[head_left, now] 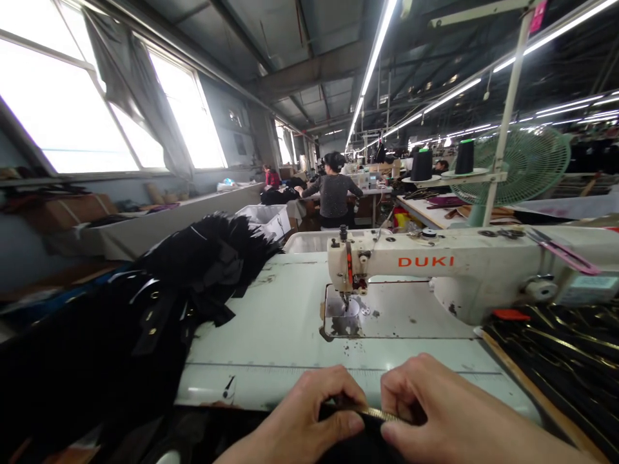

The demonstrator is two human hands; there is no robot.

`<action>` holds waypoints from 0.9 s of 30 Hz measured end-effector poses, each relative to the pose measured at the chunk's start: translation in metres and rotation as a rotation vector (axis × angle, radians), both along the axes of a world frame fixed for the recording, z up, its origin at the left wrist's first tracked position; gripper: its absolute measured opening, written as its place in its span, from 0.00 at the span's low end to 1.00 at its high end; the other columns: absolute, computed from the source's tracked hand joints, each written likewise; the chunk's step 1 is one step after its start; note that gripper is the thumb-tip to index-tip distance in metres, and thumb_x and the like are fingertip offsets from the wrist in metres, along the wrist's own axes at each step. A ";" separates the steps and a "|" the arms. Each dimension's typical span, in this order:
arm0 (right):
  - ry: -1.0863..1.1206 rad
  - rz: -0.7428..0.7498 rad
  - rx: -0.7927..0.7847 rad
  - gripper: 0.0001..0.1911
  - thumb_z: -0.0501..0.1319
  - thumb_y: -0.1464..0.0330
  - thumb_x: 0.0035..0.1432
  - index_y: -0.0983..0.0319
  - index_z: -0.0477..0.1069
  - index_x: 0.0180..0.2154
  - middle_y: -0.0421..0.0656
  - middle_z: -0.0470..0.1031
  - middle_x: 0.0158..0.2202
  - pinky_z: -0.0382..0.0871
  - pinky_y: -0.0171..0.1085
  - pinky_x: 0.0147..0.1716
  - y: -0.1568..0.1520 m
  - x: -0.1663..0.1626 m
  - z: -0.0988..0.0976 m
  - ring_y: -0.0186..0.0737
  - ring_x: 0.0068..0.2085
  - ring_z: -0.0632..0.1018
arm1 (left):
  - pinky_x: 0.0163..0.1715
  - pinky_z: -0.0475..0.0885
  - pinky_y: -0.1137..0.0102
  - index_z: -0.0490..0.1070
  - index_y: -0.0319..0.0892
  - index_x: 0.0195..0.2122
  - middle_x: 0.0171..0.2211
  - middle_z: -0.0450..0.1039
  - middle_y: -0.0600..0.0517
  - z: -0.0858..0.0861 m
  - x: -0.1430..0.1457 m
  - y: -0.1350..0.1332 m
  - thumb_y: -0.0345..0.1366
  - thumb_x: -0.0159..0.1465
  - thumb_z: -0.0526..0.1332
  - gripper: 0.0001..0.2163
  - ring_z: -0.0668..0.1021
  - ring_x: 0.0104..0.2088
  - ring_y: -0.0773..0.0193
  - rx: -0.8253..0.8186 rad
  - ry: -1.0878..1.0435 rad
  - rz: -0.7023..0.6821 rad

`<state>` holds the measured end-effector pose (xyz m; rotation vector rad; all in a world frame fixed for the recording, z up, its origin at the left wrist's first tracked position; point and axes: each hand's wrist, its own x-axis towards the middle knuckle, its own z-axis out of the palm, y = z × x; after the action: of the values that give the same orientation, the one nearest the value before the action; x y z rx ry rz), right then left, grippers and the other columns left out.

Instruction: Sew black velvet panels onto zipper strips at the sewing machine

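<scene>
Both hands are at the front edge of the sewing table, pinching a black zipper with gold metal teeth (377, 413). My left hand (309, 409) grips it with thumb and bent fingers. A short stretch of teeth shows between it and my right hand (430, 403), which pinches the other side. Black material hangs below the thumbs; its lower part runs out of view. Just beyond the hands stands a white sewing machine (387, 258) marked DUKI, its needle area over a worn metal plate (396, 312). No material lies under the needle.
A big heap of black fabric pieces (184, 270) covers the table's left side. Black zippers with gold teeth (565, 361) lie at the right. Pink-handled snips (563, 250) rest on the machine. Thread cones (422, 165) and a green fan (520, 164) stand behind. Another person (334, 193) sits farther ahead.
</scene>
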<state>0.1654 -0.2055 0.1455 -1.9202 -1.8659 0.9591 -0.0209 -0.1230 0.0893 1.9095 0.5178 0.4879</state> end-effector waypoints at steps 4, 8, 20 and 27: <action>-0.067 0.003 0.011 0.08 0.60 0.72 0.47 0.59 0.63 0.20 0.34 0.63 0.18 0.51 0.34 0.22 0.001 -0.004 0.006 0.33 0.23 0.65 | 0.30 0.63 0.73 0.78 0.39 0.29 0.24 0.73 0.52 -0.012 0.004 -0.003 0.48 0.60 0.67 0.16 0.71 0.27 0.64 -0.006 -0.094 0.136; 0.002 0.004 -0.010 0.10 0.61 0.70 0.49 0.55 0.73 0.36 0.35 0.73 0.29 0.61 0.31 0.30 -0.007 0.009 0.013 0.37 0.33 0.73 | 0.31 0.63 0.73 0.78 0.37 0.28 0.24 0.71 0.52 -0.016 0.003 -0.001 0.51 0.59 0.68 0.19 0.70 0.27 0.66 -0.060 -0.165 0.107; 0.301 0.166 0.212 0.08 0.61 0.64 0.59 0.54 0.77 0.29 0.35 0.75 0.29 0.64 0.31 0.35 -0.004 0.006 0.018 0.37 0.34 0.75 | 0.29 0.64 0.74 0.76 0.35 0.26 0.24 0.69 0.51 -0.017 0.001 0.015 0.52 0.54 0.72 0.21 0.70 0.26 0.68 -0.373 -0.247 -0.129; 0.594 0.114 0.095 0.16 0.62 0.54 0.55 0.61 0.70 0.28 0.37 0.66 0.25 0.60 0.34 0.25 0.019 -0.011 -0.005 0.35 0.26 0.68 | 0.38 0.72 0.67 0.76 0.37 0.24 0.26 0.72 0.47 -0.002 0.004 0.012 0.57 0.56 0.68 0.23 0.75 0.31 0.60 -0.225 -0.288 -0.255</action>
<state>0.1546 -0.1867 0.1403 -1.2881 -1.6333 1.2764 -0.0168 -0.1110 0.0869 1.6263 0.1315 0.5033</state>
